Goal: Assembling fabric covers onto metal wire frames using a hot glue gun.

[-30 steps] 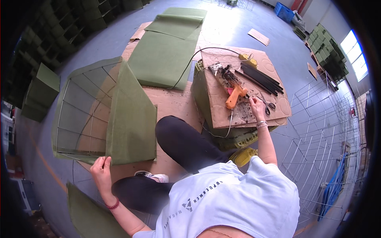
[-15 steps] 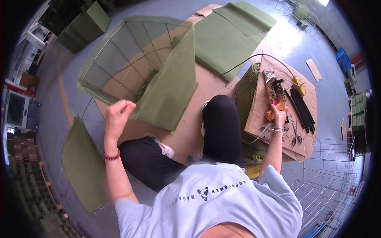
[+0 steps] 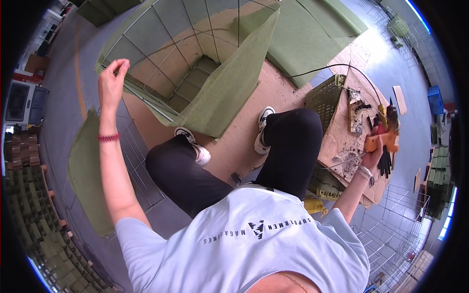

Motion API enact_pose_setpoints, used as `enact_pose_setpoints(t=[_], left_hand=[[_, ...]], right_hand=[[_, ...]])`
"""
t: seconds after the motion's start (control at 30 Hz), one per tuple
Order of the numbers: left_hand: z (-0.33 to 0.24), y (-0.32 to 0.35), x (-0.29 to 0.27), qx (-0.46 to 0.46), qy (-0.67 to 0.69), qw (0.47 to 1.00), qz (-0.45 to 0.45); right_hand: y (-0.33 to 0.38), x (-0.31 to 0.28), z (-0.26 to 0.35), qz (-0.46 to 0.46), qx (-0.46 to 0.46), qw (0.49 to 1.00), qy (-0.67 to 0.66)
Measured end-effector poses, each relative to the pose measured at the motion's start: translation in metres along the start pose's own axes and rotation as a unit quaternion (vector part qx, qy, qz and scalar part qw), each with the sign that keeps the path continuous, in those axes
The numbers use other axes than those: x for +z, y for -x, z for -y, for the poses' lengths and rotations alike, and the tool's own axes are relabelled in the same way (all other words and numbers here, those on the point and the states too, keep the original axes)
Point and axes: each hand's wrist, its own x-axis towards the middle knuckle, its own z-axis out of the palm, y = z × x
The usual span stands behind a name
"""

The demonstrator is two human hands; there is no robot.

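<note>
Right hand (image 3: 373, 155) grips orange glue gun (image 3: 383, 140).

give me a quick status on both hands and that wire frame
Left hand raised, fingers pinched at the wire frame edge. Right hand gripping orange tool over cardboard. Green fabric panel draped on frame.

Wire cage (image 3: 171, 53) top cut off by edge, clutter on cardboard (image 3: 354, 122) indistinct

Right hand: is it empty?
No, the right hand grips an orange tool above the cardboard-topped crate.
</note>
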Motion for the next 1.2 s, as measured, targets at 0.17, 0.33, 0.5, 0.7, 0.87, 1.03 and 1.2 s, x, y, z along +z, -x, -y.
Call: enact_pose_setpoints(t=[0.17, 0.33, 0.5, 0.7, 0.87, 1.03, 1.2], left_hand=[[0.050, -0.081, 0.020, 0.075, -0.113, 0.991, 0.022], [0.086, -0.121, 0.037, 0.048, -0.255, 0.965, 0.023], [0.079, -0.138, 0.072, 0.003, -0.315, 0.947, 0.060], [0.064, -0.179, 0.078, 0.024, -0.314, 0.949, 0.004], [0.061, -0.197, 0.092, 0.043, -0.380, 0.924, -0.014], [0.071, -0.215, 0.092, -0.090, -0.265, 0.960, -0.030], [0.080, -0.241, 0.072, -0.098, -0.202, 0.964, 0.140]], right_hand=[[-0.032, 0.148, 0.012, 0.179, -0.064, 0.978, -0.083], [-0.027, 0.262, -0.060, 0.309, 0.011, 0.916, -0.256], [0.011, 0.278, -0.124, 0.265, 0.109, 0.925, -0.248], [0.014, 0.286, -0.134, 0.200, 0.164, 0.926, -0.273], [0.018, 0.285, -0.134, 0.175, 0.151, 0.940, -0.253], [0.020, 0.291, -0.131, 0.145, 0.178, 0.942, -0.244], [0.018, 0.288, -0.133, 0.206, 0.197, 0.922, -0.263]])
